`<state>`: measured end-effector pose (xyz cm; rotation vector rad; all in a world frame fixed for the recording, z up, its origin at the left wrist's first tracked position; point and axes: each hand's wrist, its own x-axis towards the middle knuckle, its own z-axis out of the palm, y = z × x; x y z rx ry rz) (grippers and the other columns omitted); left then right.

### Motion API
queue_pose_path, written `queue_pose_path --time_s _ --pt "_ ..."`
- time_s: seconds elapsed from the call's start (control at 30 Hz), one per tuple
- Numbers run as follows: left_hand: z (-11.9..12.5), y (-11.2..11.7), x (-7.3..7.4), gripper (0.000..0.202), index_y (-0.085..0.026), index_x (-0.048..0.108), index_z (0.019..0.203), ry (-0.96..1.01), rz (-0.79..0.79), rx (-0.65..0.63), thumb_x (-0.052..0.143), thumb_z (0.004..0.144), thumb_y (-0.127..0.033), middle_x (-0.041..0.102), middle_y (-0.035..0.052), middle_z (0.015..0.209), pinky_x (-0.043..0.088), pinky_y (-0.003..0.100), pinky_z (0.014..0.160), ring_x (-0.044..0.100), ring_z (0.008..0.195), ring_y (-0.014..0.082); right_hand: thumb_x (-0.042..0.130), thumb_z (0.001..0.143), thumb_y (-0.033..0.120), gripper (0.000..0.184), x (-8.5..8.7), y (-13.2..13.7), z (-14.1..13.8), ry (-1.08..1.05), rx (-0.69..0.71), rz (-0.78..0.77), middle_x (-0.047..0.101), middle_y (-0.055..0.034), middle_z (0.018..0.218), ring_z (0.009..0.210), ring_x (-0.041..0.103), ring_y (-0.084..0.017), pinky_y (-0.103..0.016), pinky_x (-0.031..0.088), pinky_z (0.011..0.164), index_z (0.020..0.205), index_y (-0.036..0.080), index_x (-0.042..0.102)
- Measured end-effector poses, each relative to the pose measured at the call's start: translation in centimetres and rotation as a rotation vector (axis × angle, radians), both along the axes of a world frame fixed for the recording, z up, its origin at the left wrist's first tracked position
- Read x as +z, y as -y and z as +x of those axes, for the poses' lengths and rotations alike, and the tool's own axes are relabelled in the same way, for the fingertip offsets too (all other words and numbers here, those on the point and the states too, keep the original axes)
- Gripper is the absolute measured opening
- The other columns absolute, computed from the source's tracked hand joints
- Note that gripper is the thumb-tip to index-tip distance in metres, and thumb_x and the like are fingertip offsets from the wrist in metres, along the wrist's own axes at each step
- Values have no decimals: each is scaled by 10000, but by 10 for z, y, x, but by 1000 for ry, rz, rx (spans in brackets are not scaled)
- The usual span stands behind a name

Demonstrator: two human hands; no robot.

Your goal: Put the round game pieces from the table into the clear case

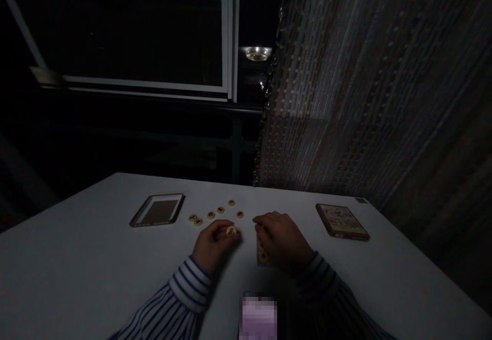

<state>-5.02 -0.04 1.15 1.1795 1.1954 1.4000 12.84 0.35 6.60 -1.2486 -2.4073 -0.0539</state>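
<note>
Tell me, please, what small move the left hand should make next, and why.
Perhaps set the round, pale-yellow piece with dark markings onto the white table: the left hand holds it, and similar round pieces lie loose just beyond.

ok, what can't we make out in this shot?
All in the head view:
Container: contents mostly hidden under the right hand.
Right hand's grip: its own back hides whether it holds anything.
Loose round pieces: markings too small and dim to read.
Pixelated patch: blocked out, cut off by the bottom edge.
</note>
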Motion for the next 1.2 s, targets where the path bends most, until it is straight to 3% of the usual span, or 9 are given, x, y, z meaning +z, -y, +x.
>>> queue_pose_path --time_s 0.27,0.53,0.73,0.9,1.03,1.2 --pt "24 -20 8 361 -139 580 814 161 -79 -60 727 512 -270 642 5 668 469 244 616 596 614 115 398 836 229 245 8 0 9 -52 -22 14 633 -26 905 873 524 -152 -281 328 763 1001 206 578" --pt "44 -19 -8 347 -135 603 800 271 -111 -52 742 509 -264 656 14 708 465 280 738 608 710 130 409 829 221 233 4 1 15 -44 -35 -1 634 -12 915 857 528 -140 -267 331 738 989 204 578" --pt "44 -15 -16 362 -119 618 819 246 -152 -75 741 520 -283 676 38 720 472 278 738 618 711 139 411 832 218 210 -18 3 33 -118 -71 2 640 -20 870 811 533 -142 -263 343 719 935 195 592" --pt "48 -10 -11 298 -131 648 768 220 -151 -94 723 540 -307 692 45 721 483 266 728 626 704 144 412 834 236 199 -43 3 44 -133 -76 53 643 -25 858 772 542 -139 -255 340 673 912 195 591" --pt "51 -4 -6 262 -132 669 722 156 -139 -100 711 544 -319 700 57 739 489 274 735 631 727 167 385 842 237 227 -48 6 39 16 -108 41 632 -21 709 662 537 -150 -260 304 583 774 202 600" --pt "55 0 -9 265 -140 677 739 106 -127 -115 688 561 -335 702 58 759 489 275 740 633 753 180 363 858 256 229 -50 10 33 -37 -55 76 634 -20 751 681 532 -139 -251 295 595 858 205 586"
